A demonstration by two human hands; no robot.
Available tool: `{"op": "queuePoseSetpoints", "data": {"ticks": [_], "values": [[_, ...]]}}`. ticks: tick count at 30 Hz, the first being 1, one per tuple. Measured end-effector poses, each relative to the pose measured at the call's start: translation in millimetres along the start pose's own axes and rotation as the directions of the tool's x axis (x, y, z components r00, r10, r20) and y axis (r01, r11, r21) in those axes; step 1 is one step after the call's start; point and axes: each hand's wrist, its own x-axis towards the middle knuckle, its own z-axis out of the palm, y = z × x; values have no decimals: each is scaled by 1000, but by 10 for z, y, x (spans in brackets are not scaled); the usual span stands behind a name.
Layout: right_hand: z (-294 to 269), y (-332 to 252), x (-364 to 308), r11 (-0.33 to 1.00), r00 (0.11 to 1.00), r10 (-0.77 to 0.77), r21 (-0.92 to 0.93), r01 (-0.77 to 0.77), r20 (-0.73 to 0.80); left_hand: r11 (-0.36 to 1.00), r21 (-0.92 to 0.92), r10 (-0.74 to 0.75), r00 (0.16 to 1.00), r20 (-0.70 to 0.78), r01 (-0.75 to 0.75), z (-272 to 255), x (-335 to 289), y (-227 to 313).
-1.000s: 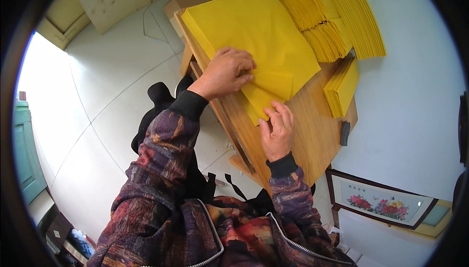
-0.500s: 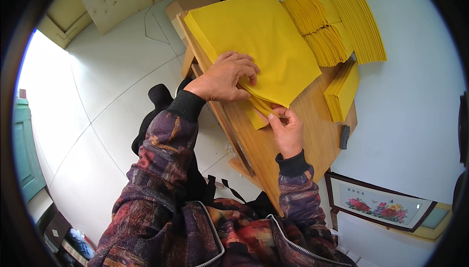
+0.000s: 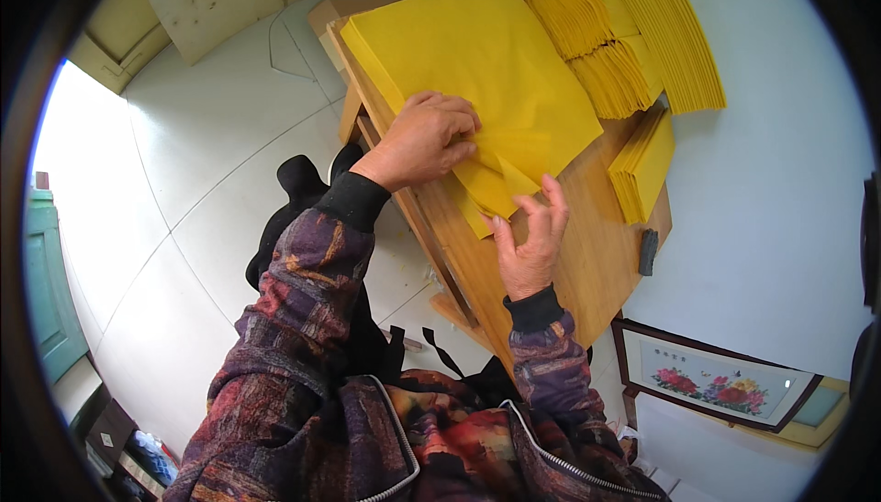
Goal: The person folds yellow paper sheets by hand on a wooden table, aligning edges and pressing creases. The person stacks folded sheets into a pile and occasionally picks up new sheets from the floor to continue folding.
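A thick stack of large yellow paper sheets lies on the wooden table. At its near edge my left hand is closed, fingers curled over the top sheet and thumb tucked in against it. Beside it the near corner of the sheet is bent into a loose fold, with more yellow layers showing below. Just right of that fold, my right hand is open, thumb and fingers apart. Its thumb tip is close to the folded corner; whether it touches the paper is unclear.
Bundles of folded yellow paper stand at the table's far right, with a smaller folded bundle nearer. A dark grey block sits by the right edge of the wooden table. A framed flower picture is at lower right.
My right hand has let go of the paper edge and spread its fingers. The near corner of the top sheet now bends up in a fold. My left hand has barely moved.
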Motion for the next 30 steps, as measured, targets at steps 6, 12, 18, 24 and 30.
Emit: {"op": "queuePoseSetpoints", "data": {"ticks": [6,12,18,24,30], "values": [[-4,113,15,998,992,-55,-4,56,109,1000,5,11,1000,-15,-11,15,-5,-21],[-16,174,40,884,954,197,381,-272,225,1000,-7,27,998,57,-27,-66,-32,2],[-23,265,92,877,943,204,380,-295,262,999,-38,40,993,114,-36,-120,-33,-3],[-14,275,76,876,941,214,374,-304,264,998,-45,38,992,121,-33,-112,-31,-18],[-11,252,80,859,934,236,393,-330,268,998,-40,47,993,113,-43,-110,-37,-3]]}}
